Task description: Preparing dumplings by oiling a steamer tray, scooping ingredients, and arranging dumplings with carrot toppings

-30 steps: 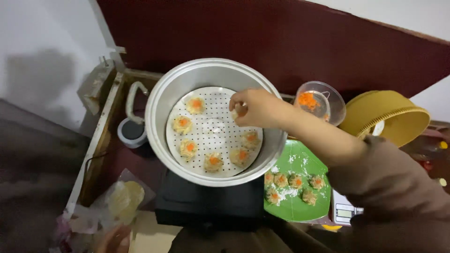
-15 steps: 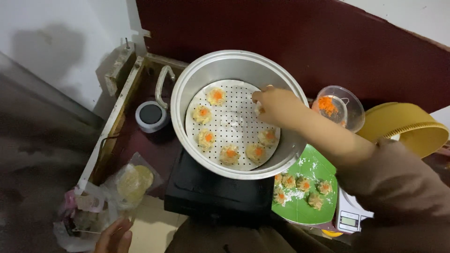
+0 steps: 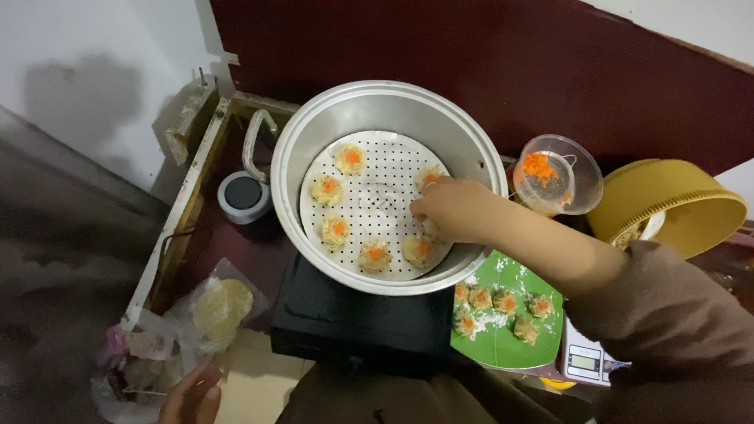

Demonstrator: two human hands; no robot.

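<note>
A large metal steamer pot point(image 3: 314, 141) sits on a black stove point(image 3: 353, 322). Its perforated tray point(image 3: 377, 196) carries several dumplings topped with orange point(image 3: 352, 159). My right hand point(image 3: 449, 209) reaches into the pot at the tray's right side, fingers curled down onto a dumpling that they mostly hide. My left hand point(image 3: 192, 396) shows at the bottom edge, fingers loosely apart, next to a plastic bag point(image 3: 212, 310). A green plate point(image 3: 503, 345) below the pot holds several more dumplings point(image 3: 481, 298).
A clear plastic cup of grated carrot point(image 3: 550, 177) and a yellow basket point(image 3: 667, 204) stand to the right. A small scale point(image 3: 589, 361) peeks from under the green plate. A white-rimmed dark container point(image 3: 243, 196) sits left of the pot by a wooden frame point(image 3: 184, 204).
My right hand has moved from the tray's upper right down to its right side, lowering onto the tray. The view has shifted, and my left hand now shows at the bottom.
</note>
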